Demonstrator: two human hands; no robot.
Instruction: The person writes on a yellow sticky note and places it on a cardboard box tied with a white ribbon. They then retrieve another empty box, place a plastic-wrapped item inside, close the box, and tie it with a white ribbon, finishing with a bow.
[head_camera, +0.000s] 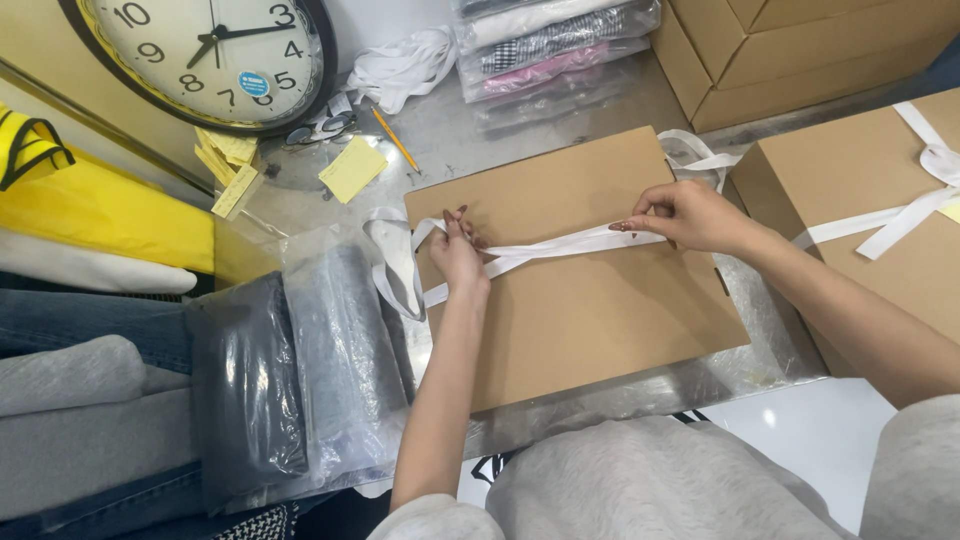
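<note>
Left hand (458, 255) fingers pressed together, pinning flat white fabric ribbon (560, 243) at crossing. Right hand (690, 215) fingers pinched on ribbon, drawing it taut. Ribbon lies across flat brown cardboard box (580, 290) on metal bench (460, 140). Judgement: keep crossing centred, tension even, ribbon untwisted.

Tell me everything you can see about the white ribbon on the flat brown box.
The ribbon is a white, flat band, like satin. It runs across the top of the flat brown box, a little slanted. The left hand presses it down near the box's left edge; the right hand pinches it and holds it taut. Loose ends loop off both sides onto the metal table.
</note>
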